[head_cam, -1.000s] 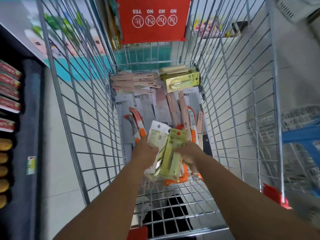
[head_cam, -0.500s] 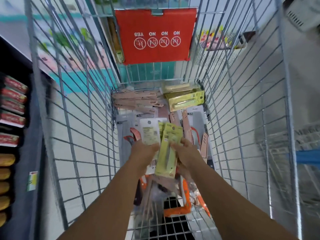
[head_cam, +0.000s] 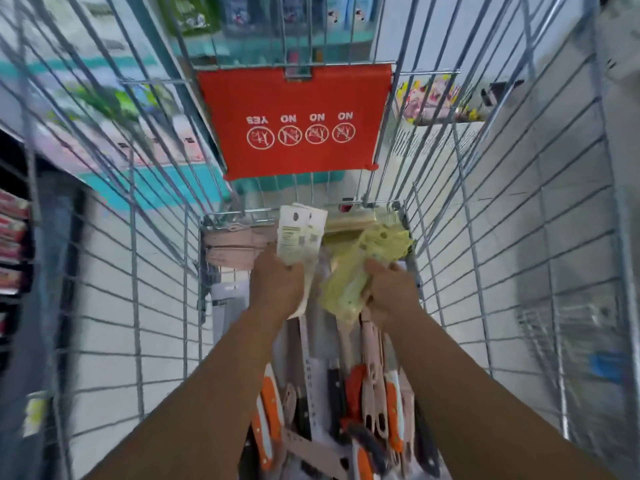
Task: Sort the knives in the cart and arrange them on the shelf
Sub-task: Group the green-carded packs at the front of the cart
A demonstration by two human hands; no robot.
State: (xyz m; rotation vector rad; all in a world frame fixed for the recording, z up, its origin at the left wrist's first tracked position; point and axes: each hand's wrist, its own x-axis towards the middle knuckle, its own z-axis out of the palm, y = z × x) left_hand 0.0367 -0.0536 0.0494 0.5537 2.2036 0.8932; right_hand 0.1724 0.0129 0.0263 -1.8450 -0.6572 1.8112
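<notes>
Nearest you, loose knives point(head_cam: 349, 407) with orange and pink handles lay piled on the floor of the cart point(head_cam: 485, 271). Above them your left hand point(head_cam: 275, 287) gripped white packs point(head_cam: 299, 237), and your right hand point(head_cam: 391, 289) clutched green packs point(head_cam: 360, 268) just beside. Beyond, pink knives point(head_cam: 232, 245) were stacked at the far end, under the red flap point(head_cam: 298, 123).

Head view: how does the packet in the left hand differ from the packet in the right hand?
The left hand grips white packets showing printed labels, held roughly upright. The right hand grips yellow-green packets, tilted toward the cart's far right corner and blurred, so no print is readable. The white ones look narrower. Both are flat carded packets held above the loose knives in the cart.
</notes>
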